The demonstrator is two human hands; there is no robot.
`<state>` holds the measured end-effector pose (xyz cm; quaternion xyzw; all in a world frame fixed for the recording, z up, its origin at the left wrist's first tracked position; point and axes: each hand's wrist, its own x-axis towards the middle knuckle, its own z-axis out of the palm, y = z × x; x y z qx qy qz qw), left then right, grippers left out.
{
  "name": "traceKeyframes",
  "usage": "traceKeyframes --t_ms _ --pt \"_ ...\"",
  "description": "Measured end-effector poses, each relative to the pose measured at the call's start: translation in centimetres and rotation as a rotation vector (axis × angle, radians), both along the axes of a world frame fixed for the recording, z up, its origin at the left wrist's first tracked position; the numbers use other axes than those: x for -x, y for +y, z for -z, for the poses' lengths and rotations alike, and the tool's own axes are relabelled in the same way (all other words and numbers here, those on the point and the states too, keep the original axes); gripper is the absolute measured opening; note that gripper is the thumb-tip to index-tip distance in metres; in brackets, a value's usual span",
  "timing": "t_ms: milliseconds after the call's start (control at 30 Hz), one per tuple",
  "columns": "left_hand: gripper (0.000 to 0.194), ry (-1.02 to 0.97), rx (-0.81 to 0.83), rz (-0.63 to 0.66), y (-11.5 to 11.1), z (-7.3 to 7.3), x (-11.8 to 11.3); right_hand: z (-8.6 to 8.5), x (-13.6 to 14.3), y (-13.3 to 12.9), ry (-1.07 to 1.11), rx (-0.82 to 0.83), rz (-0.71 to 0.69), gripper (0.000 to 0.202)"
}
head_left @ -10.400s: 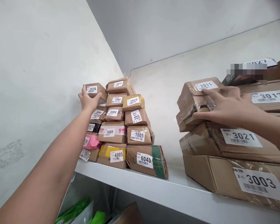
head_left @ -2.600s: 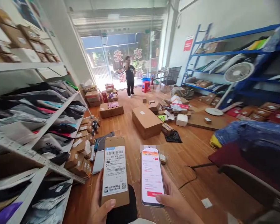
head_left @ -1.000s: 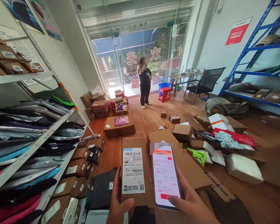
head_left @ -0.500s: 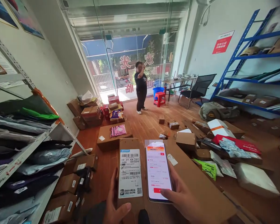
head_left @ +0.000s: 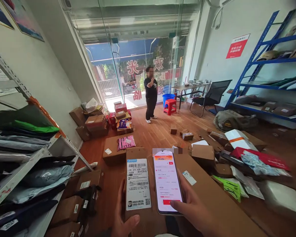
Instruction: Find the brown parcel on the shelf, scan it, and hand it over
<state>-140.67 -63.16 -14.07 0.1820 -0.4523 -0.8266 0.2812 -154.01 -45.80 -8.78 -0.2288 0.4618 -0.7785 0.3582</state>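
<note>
- Left hand (head_left: 123, 221) grips a parcel (head_left: 138, 187) at bottom centre, label up.
- Right hand (head_left: 192, 210) holds a phone (head_left: 167, 181) just beside it, thumb on the screen.
- A person (head_left: 151, 94) stands by the glass door, upper centre.
- Boxes (head_left: 202, 154) litter the floor at right.

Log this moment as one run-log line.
left hand: holds flat brown cardboard parcel with white shipping label | right hand: holds lit smartphone, thumb on red button | background: person in black by glass door

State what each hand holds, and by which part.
The left hand holds a labelled parcel by its lower end; the right hand holds a phone by its lower right edge.
</note>
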Motion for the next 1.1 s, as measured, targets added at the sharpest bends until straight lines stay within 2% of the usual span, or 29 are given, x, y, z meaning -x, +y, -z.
traceKeyframes --t_ms 233,500,700,933,1100 --pt "0.109 -0.002 0.011 -0.083 -0.8 -0.5 1.6 0.6 2.3 -1.5 -0.015 0.012 -0.042 0.103" --pt "0.104 -0.011 0.0 -0.064 -0.8 -1.3 3.3 -0.3 4.1 -1.8 0.007 0.034 -0.058 0.107" --pt "0.1 -0.089 0.076 -0.071 -1.1 -2.0 4.0 -0.7 4.5 -1.8 0.015 0.062 -0.028 0.112" --pt "0.105 -0.116 0.041 -0.093 -0.7 -3.1 4.6 -1.1 4.4 -1.6 0.025 0.06 -0.006 0.105" --pt "0.103 -0.134 0.088 -0.078 -1.1 -2.7 4.8 -0.5 4.7 -1.4 0.01 0.063 0.006 0.108"
